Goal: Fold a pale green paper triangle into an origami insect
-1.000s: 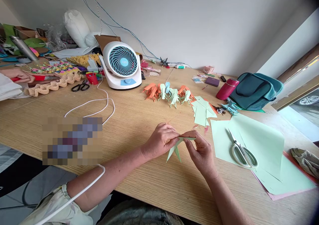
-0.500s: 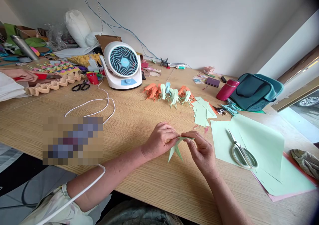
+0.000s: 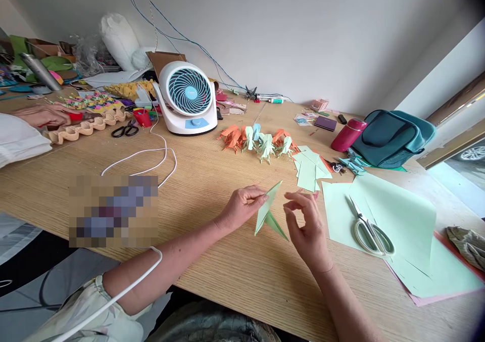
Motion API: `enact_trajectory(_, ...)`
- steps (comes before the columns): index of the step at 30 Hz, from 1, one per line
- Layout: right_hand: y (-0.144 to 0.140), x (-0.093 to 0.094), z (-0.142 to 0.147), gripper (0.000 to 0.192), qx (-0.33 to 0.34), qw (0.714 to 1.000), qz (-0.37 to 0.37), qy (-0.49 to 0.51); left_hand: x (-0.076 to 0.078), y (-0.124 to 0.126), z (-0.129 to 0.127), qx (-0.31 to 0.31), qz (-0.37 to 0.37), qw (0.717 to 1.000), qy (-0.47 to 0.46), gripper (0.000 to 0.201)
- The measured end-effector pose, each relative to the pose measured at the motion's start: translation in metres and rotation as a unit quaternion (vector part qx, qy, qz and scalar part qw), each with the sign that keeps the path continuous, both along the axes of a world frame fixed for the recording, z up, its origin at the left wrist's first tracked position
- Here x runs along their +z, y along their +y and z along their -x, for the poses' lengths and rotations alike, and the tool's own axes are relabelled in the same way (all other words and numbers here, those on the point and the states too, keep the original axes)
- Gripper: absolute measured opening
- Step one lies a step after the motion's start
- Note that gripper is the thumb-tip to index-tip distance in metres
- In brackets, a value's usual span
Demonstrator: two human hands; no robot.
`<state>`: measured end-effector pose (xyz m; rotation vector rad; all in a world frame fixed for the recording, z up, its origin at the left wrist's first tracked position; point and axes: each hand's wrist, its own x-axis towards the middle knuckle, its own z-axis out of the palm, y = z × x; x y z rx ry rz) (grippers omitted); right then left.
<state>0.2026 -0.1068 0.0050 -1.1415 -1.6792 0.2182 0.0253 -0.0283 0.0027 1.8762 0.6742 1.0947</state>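
Note:
A folded piece of light green paper [image 3: 268, 210] with long pointed flaps is held above the wooden table. My left hand [image 3: 242, 205] pinches it at its left side between thumb and fingers. Just to the right of the paper, my right hand [image 3: 307, 221] is off it, fingers bent and thumb a little apart from the forefinger, with nothing visible between them. Beyond my hands stands a row of folded paper figures in orange [image 3: 232, 137], pale green [image 3: 266, 146] and blue. Cut pale green paper pieces [image 3: 308, 169] lie behind my right hand.
White-handled scissors [image 3: 369, 236] rest on large green sheets [image 3: 401, 210] at right. A pink bottle [image 3: 348, 135] and teal bag [image 3: 396, 139] stand behind. A fan [image 3: 191, 97], white cable [image 3: 166, 152] and black scissors [image 3: 125, 129] are left; another person's hand [image 3: 45, 115] works far left.
My right hand has let go of the folded paper and moved slightly away. In my left hand, the paper has turned so that one point rises up and to the right.

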Motion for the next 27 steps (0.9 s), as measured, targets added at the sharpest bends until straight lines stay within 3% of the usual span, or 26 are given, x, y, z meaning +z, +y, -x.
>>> enact_trajectory(6,-0.002,-0.001,0.010,0.033,0.059,0.988,-0.008,-0.145,-0.002,-0.001,0.000,0.045,0.057,0.997,-0.013,0.026)
enact_trajectory(13,-0.007,0.008,0.010,0.051,0.105,0.986,0.027,-0.123,-0.001,0.000,0.000,0.083,0.074,0.994,-0.016,0.031)
enact_trajectory(17,-0.007,0.010,0.006,0.047,0.036,0.988,-0.012,-0.152,-0.003,0.004,-0.001,0.089,0.151,0.983,-0.063,0.036)
enact_trajectory(23,-0.013,0.010,0.016,0.040,-0.083,0.946,-0.083,-0.302,-0.004,0.002,-0.004,0.097,0.228,0.963,-0.105,0.038)
enact_trajectory(27,-0.014,0.007,0.023,0.059,-0.136,0.954,-0.102,-0.245,-0.003,0.001,-0.005,0.080,0.286,0.944,-0.146,0.040)
